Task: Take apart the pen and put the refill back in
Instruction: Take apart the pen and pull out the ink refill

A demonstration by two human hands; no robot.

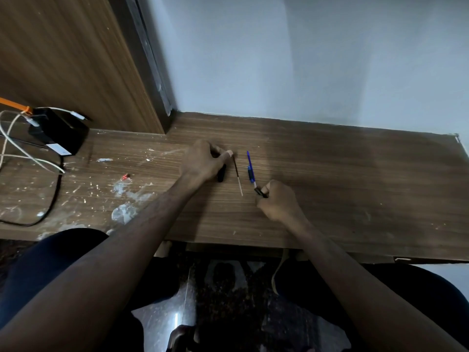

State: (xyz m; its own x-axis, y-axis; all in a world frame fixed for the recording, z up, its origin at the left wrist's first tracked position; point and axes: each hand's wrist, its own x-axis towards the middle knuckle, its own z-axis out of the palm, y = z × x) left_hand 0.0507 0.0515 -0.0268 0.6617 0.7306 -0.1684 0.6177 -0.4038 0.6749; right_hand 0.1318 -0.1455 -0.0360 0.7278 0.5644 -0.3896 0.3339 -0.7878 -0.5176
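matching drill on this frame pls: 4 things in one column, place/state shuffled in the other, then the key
Things
1. refill
2. blue pen
3. black box
4. black pen piece

Place or state
A. far left of the desk, cables plugged in
B. lying bare on the desk between the two hands, far end at the left hand's fingertips
C. near end pinched by the right hand
D. partly under the left hand

Pairs: 1-B, 2-C, 3-A, 4-D

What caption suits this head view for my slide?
Left hand pins the refill; right hand holds the blue pen.
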